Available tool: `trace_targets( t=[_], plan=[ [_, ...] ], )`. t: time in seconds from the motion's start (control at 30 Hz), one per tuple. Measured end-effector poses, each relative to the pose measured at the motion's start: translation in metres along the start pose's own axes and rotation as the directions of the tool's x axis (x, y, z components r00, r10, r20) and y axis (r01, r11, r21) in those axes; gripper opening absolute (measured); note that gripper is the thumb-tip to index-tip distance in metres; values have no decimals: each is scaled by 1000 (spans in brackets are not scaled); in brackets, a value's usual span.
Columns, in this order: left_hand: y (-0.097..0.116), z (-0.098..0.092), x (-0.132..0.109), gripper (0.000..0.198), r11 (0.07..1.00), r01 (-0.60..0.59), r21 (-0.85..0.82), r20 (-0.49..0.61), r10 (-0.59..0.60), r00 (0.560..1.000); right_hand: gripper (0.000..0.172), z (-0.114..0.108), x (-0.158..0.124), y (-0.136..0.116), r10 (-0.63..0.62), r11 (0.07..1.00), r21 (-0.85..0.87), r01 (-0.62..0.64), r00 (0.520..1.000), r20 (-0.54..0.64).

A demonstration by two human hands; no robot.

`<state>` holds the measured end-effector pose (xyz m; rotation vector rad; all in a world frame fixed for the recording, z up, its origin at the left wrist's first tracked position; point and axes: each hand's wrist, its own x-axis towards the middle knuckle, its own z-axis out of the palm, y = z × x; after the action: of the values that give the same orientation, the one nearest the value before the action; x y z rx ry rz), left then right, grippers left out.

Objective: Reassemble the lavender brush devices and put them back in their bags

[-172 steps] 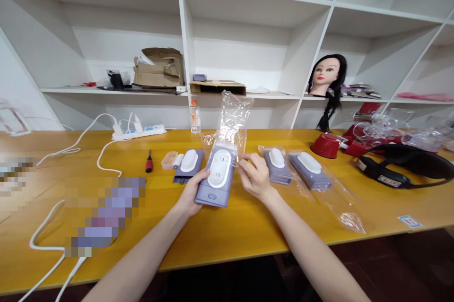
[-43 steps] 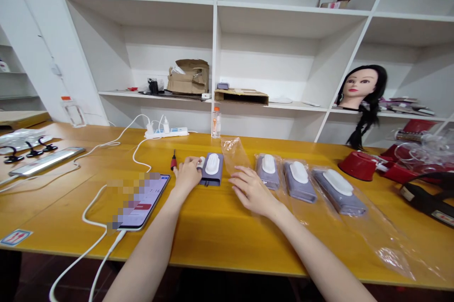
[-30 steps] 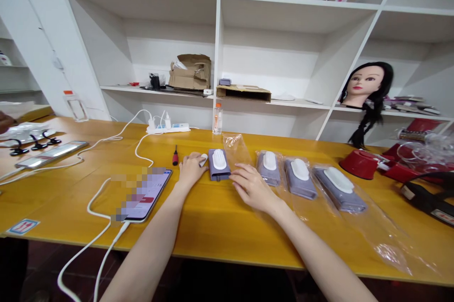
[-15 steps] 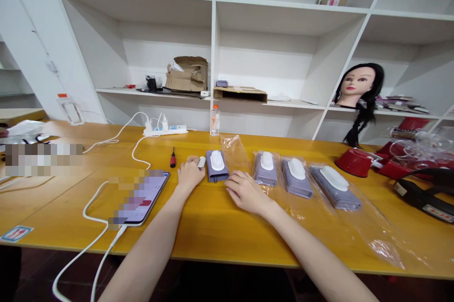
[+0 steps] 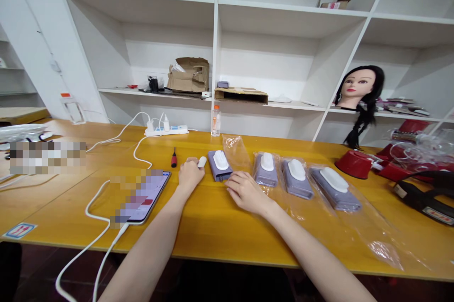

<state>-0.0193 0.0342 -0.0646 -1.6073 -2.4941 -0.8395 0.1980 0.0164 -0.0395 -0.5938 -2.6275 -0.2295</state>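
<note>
My left hand (image 5: 190,174) rests on the table with its fingers curled round a small white piece (image 5: 202,162). Just left of my right hand (image 5: 244,189) lies a grey-purple folded pouch (image 5: 214,170) with a white oval part (image 5: 220,160) on top. The fingertips of my right hand touch the pouch's near right corner; its fingers are bent and partly together, and what they pinch, if anything, is hidden. Further right, three similar pouches in clear plastic lie in a row, the nearest of them (image 5: 265,176) behind my right hand.
A phone (image 5: 151,200) on a white cable lies left of my left arm, with a red screwdriver (image 5: 173,159) beyond it. A bottle (image 5: 215,122) and a power strip (image 5: 170,130) stand at the back. Red devices (image 5: 353,164) are at the right.
The unwrapped pouch has turned slightly, its far end now tilted left and its near end closer to my right hand. Both hands stay nearly in place.
</note>
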Motion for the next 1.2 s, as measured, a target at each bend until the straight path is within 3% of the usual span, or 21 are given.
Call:
trace_targets(
  t=[0.3, 0.4, 0.53, 0.77, 1.0, 1.2],
  plan=[
    [-3, -29, -3, 35, 997, 68, -21, 89, -66, 994, 18, -3, 0, -2, 7, 1000, 3, -7, 1000, -5],
    [-6, -36, -5, 29, 998, 55, -10, 132, -53, 990, 18, -3, 0, -3, 7, 1000, 5, -7, 1000, -1],
    [-2, -36, -12, 18, 1000, 1, 21, 184, -5, 983, 17, -2, 0, -5, 16, 1000, -11, -16, 1000, 15],
    [3, -36, -16, 24, 997, -82, -3, 247, 80, 966, 18, 2, 4, -8, 141, 984, -116, -138, 990, 20],
    [-3, -31, -10, 22, 996, -70, -49, 264, 80, 961, 14, 3, 10, -10, 202, 955, -239, -178, 976, 78],
    [-2, -33, -8, 24, 997, -33, -68, 211, 47, 976, 19, 10, 33, -17, 264, 915, -334, -227, 962, 70]
  ],
)
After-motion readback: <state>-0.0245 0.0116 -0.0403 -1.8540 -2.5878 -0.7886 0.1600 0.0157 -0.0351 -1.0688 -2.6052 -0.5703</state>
